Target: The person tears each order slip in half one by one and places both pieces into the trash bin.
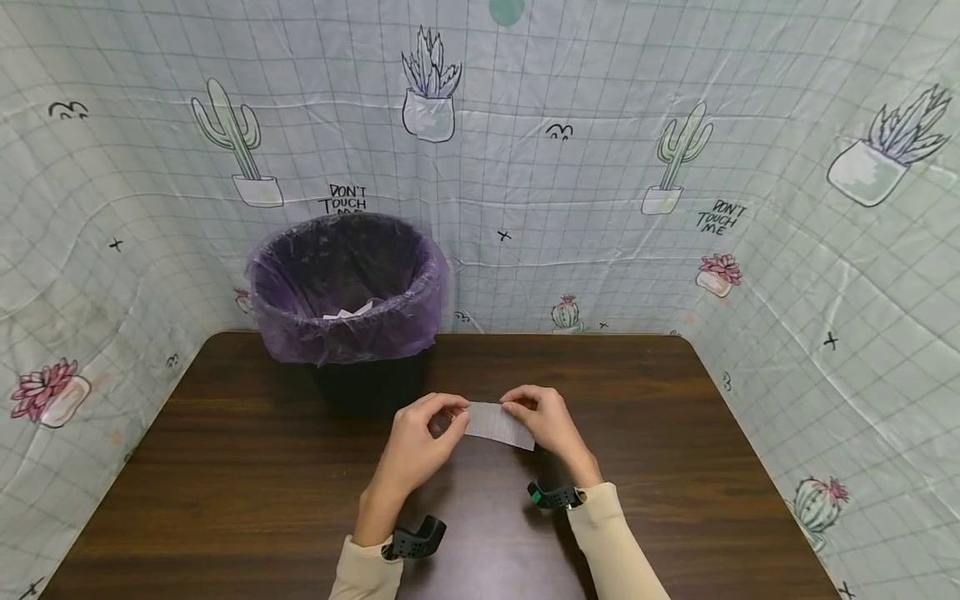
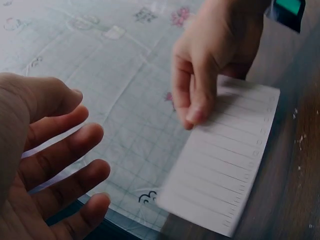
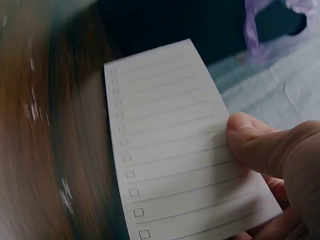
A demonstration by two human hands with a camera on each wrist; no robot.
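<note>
My right hand (image 1: 546, 417) pinches a small white checklist sheet (image 1: 498, 423) by its edge, thumb on top. Printed lines and a row of little checkboxes show on the sheet (image 3: 165, 145) in the right wrist view. At the sheet's other end is my left hand (image 1: 423, 433), thumb and index finger right by its edge in the head view. The left wrist view shows that left hand (image 2: 60, 165) with fingers spread and a gap between them and the paper. The sheet is held above the dark wooden table (image 1: 225, 475).
A black bin (image 1: 367, 387) with a purple liner bag (image 1: 360, 337) stands at the back left of the table, just beyond my left hand. White paper pieces (image 1: 352, 312) lie inside it. A cactus-print cloth (image 1: 510, 167) hangs around the back and sides.
</note>
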